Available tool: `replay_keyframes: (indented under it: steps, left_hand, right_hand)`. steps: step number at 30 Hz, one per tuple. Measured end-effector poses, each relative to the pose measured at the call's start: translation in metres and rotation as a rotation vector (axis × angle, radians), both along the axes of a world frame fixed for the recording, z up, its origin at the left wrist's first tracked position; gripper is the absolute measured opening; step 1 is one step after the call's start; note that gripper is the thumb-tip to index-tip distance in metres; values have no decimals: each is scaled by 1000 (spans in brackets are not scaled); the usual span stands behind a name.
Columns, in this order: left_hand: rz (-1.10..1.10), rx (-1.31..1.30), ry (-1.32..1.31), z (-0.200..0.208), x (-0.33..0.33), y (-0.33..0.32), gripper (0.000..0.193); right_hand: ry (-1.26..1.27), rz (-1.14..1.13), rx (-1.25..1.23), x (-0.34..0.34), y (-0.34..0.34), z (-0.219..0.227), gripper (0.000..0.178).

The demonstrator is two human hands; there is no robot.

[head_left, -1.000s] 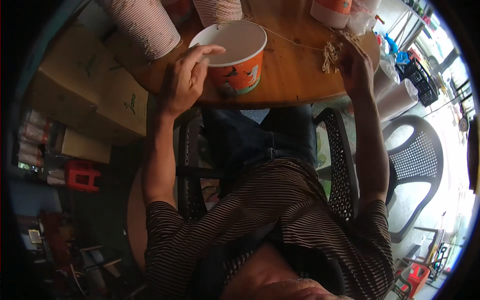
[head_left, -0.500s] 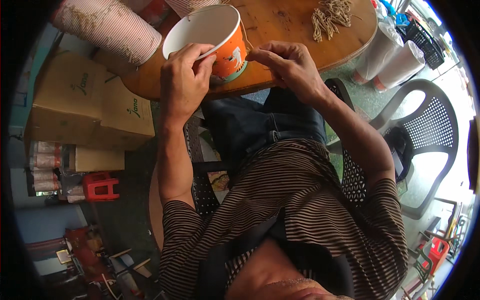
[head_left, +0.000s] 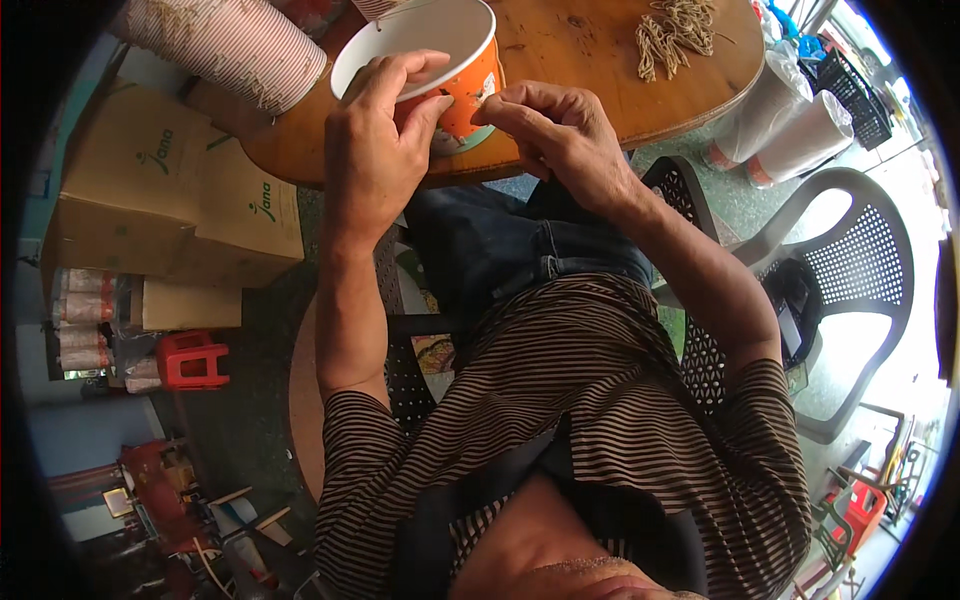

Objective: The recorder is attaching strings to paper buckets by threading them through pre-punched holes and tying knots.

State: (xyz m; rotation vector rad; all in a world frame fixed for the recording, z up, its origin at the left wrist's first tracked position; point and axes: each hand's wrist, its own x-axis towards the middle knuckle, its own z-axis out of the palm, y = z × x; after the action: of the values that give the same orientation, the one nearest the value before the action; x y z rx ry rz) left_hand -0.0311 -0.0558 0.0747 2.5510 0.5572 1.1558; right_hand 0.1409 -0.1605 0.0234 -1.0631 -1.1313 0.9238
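A large white paper bucket [head_left: 462, 92], orange outside with a green base, stands tilted at the near edge of the wooden table. My left hand [head_left: 378, 150] is at its near rim, with fingers stretched over the opening and the thumb apart from them by the outer wall. On the bucket's right side my right hand [head_left: 560, 130] has thumb and forefinger pinched together close to the wall. A thin tan cord [head_left: 501, 72] runs down that side toward the pinch; its end is hidden by the fingers.
A bundle of tan cords [head_left: 675, 38] lies on the table [head_left: 570, 60] at the far right. Stacked striped buckets [head_left: 235, 50] lie at the left. Cardboard boxes [head_left: 130, 170] stand left of the table, and a grey plastic chair [head_left: 850, 270] stands at the right.
My left fingers have lifted and spread away from the thumb at the rim. My right hand has moved slightly left and lower, closer to the bucket's wall. The whole view has shifted a little.
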Motion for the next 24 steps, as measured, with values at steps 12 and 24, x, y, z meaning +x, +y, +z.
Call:
replay_keyframes:
  steps: [12,24]
  left_hand:
    - [-166,210,39,6,-7,-12,29]
    - [-83,249,-30,1,-3,-17,9]
  right_hand:
    - [17,79,8,1,-6,5,25]
    - [172,205,49,-2,-13,15,22]
